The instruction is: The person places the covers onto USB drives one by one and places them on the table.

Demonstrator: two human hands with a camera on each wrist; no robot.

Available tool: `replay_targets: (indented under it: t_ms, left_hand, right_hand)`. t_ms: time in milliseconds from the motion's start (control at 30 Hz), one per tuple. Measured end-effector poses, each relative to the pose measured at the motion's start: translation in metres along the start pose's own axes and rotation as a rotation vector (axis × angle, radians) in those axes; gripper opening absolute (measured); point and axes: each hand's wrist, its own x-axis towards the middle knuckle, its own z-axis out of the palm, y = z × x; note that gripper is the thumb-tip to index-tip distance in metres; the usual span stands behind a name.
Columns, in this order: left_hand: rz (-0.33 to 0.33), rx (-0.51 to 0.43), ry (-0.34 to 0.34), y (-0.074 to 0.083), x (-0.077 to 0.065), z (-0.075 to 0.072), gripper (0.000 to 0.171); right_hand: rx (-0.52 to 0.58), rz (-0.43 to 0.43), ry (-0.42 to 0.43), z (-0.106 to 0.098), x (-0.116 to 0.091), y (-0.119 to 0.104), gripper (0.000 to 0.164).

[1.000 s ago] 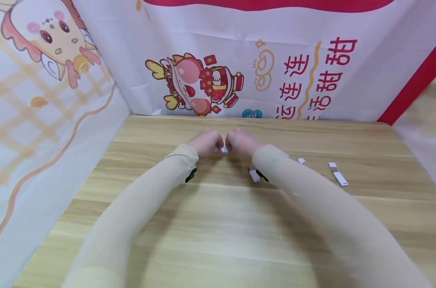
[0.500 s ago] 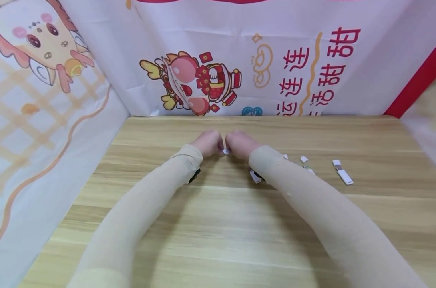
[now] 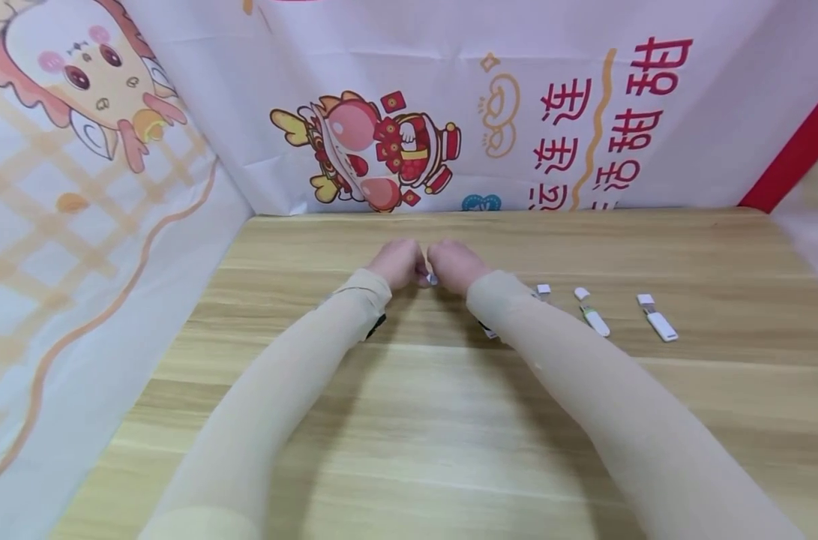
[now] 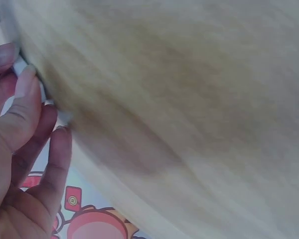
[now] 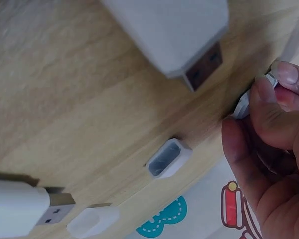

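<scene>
Both hands meet near the far side of the wooden table (image 3: 395, 420). Between their fingertips is a small white USB stick (image 3: 431, 280), mostly covered by fingers. My left hand (image 4: 27, 144) pinches one end of it between thumb and fingers. The other end is pinched by my right hand (image 5: 271, 144), whose thumb lies on the white casing. Whether cap and body are joined there cannot be seen. Near the right hand, the right wrist view shows another white USB stick (image 5: 174, 30) with its connector bare, and a loose hollow cap (image 5: 169, 159) beyond it.
Right of the right sleeve lie a green-trimmed USB stick (image 3: 595, 321) with its cap (image 3: 581, 294) just beyond, and a further white USB stick (image 3: 662, 326) with a cap (image 3: 645, 299) at its connector end. A printed cloth (image 3: 382, 97) rises behind the table.
The white piece between the fingertips is now more tilted, and the hands stay close together. The view has shifted, and more USB sticks and caps show beyond the right sleeve.
</scene>
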Motion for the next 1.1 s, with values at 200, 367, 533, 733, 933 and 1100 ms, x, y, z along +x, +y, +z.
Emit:
replay_targets:
  t_ms: [200,367,533,733,933,1100]
  left_hand:
    - [0.007,0.008,0.026,0.002,-0.001,0.001,0.008]
    - [-0.007,-0.024,0.035,0.004,-0.005,0.001,0.009]
    - [-0.025,-0.048,0.004,0.003,-0.005,-0.002,0.011]
    - [-0.046,-0.072,-0.116,-0.003,-0.002,-0.011,0.023]
    - [-0.112,-0.087,-0.145,-0.003,-0.005,-0.027,0.04]
    - [-0.069,-0.081,-0.151,0.014,-0.002,-0.039,0.036]
  right_hand:
    - [0.015,0.014,-0.009,-0.003,-0.004,-0.002,0.012]
    - [-0.007,0.019,-0.017,-0.004,-0.008,-0.003,0.011]
    - [-0.025,0.013,-0.03,-0.007,-0.011,-0.005,0.01]
    - [0.014,0.032,-0.114,-0.024,-0.019,0.0,0.013]
    - [-0.014,-0.013,-0.081,-0.063,-0.036,0.009,0.021]
    - [-0.086,0.025,-0.032,-0.089,-0.054,0.011,0.01]
